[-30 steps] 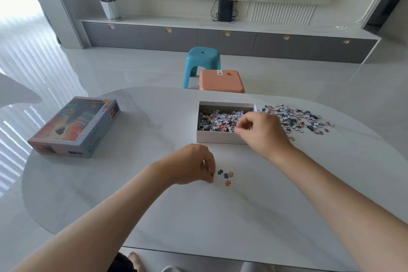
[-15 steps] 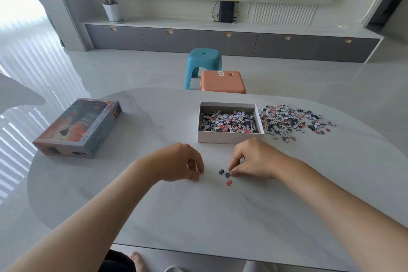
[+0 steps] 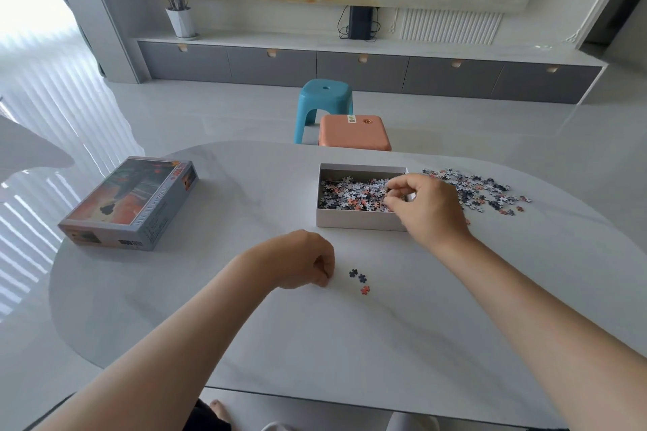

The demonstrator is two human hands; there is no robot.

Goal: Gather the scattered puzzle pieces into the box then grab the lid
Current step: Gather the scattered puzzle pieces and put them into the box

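The open white box (image 3: 360,221) stands at the table's middle back with puzzle pieces (image 3: 350,194) heaped inside. My right hand (image 3: 429,208) hovers over the box's right end, fingertips pinched together over the pieces; what they pinch is too small to see. My left hand (image 3: 301,261) rests on the table as a closed fist in front of the box. Just right of it lie three loose pieces (image 3: 361,279), two dark and one red. A scattered pile of pieces (image 3: 485,189) lies right of the box. The printed lid (image 3: 129,201) lies far left.
The white marble table's (image 3: 315,343) front edge is close to my body. Beyond its far edge stand an orange stool (image 3: 353,133) and a blue stool (image 3: 324,98). A low cabinet runs along the back wall.
My right hand pinched at the loose pieces in front of the box, then rose back over the box's right end. One piece fewer lies there. The left fist barely moved.
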